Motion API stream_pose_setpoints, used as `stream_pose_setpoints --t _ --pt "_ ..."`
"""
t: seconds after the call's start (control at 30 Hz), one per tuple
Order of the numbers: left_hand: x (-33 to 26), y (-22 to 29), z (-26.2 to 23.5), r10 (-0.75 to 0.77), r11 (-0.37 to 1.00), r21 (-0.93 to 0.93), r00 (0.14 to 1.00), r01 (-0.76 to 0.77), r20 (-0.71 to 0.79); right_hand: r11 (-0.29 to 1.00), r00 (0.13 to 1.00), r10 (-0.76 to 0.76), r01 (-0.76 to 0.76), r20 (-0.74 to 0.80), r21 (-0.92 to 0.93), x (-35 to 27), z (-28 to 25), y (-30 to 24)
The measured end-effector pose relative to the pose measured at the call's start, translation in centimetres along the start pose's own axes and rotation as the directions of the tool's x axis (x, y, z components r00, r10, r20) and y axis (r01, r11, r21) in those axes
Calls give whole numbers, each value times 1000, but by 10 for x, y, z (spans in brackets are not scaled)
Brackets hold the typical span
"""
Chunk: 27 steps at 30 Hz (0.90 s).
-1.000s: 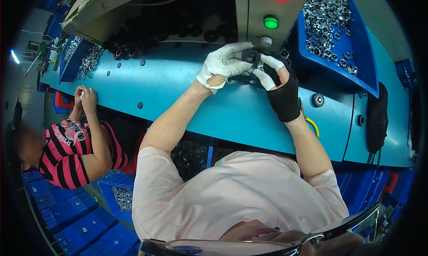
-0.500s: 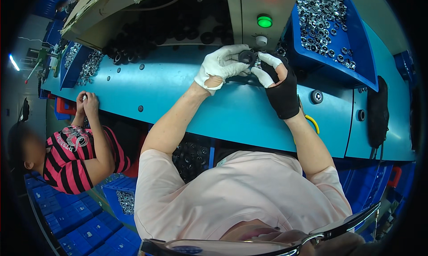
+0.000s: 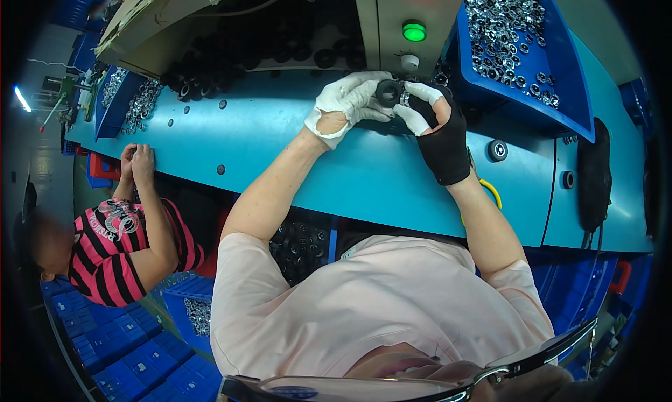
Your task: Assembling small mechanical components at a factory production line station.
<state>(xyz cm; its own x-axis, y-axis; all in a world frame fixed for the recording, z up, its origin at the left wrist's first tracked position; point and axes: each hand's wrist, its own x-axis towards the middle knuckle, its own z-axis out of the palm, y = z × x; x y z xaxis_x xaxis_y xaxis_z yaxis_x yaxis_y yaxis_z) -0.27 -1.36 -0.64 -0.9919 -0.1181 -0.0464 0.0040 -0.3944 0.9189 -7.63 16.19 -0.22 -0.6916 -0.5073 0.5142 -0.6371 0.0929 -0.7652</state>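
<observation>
My left hand point(image 3: 350, 102), in a white glove with a hole at the wrist, grips a small black tyre-like ring point(image 3: 388, 93) between thumb and fingers. Close against it, my right hand point(image 3: 437, 125) pinches a small shiny chrome hub point(image 3: 405, 97). This hand wears a black glove with white covers on the thumb and a finger. Both hands meet over the blue-green worktable, just below the machine's control panel. My fingers partly hide the chrome hub.
A blue bin point(image 3: 574, 97) of chrome hubs stands at the right. Black rings point(image 3: 210, 69) are heaped under the machine point(image 3: 413, 6), which has red and green lamps. Loose wheels point(image 3: 498, 151) and a yellow-handled tool point(image 3: 493, 192) lie nearby. A co-worker point(image 3: 122, 237) sits at the left.
My left hand has turned slightly around the black ring; both hands stay in the same place. The co-worker's head has tipped lower.
</observation>
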Motion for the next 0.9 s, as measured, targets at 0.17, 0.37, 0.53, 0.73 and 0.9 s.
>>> stream_pose_setpoints --t 0.17,0.37,0.53,0.73,0.9 --pt "-2 0 -1 -22 999 -36 1000 22 -10 1000 1000 -10 10 -4 4 -1 0 -5" --pt "-6 8 3 -48 998 31 998 49 -42 999 1000 -29 29 0 14 -2 0 -7" --pt "-8 10 5 -80 996 38 994 84 -79 999 999 -37 36 11 27 -1 0 -11" --pt "-14 10 14 15 988 157 995 0 -95 990 991 -130 129 22 50 -6 1 -12" --pt "-18 6 9 268 923 300 962 -241 -49 971 996 71 -82 56 224 -10 2 -8"
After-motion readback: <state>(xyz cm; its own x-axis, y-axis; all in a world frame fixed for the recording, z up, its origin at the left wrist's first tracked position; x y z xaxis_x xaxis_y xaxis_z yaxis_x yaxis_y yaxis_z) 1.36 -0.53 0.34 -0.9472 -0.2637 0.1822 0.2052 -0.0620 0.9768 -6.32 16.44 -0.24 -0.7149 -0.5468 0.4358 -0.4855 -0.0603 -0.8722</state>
